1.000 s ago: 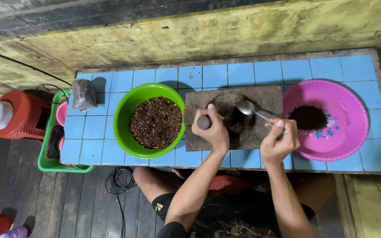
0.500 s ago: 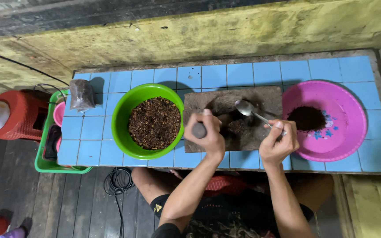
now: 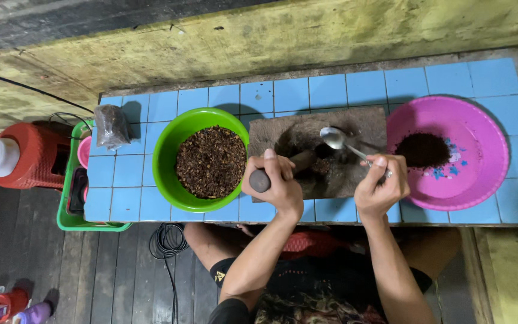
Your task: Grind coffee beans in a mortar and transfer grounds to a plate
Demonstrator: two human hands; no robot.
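Note:
My left hand grips a dark stone pestle that lies tilted on a grey stone grinding slab with dark ground matter in its hollow. My right hand holds a metal spoon, its bowl over the slab near the pestle's tip. Left of the slab stands a green bowl filled with brown dried bits. To the right a pink basin holds a small heap of dark powder.
All of it rests on a blue tiled counter against a yellowish wall. A small plastic bag of dark stuff lies at the counter's left end. Below left are a green crate, a red stool and a black cable on a wooden floor.
My left hand has shifted the pestle slightly on the slab, and the spoon in my right hand has stayed over the hollow. The bowls have not moved.

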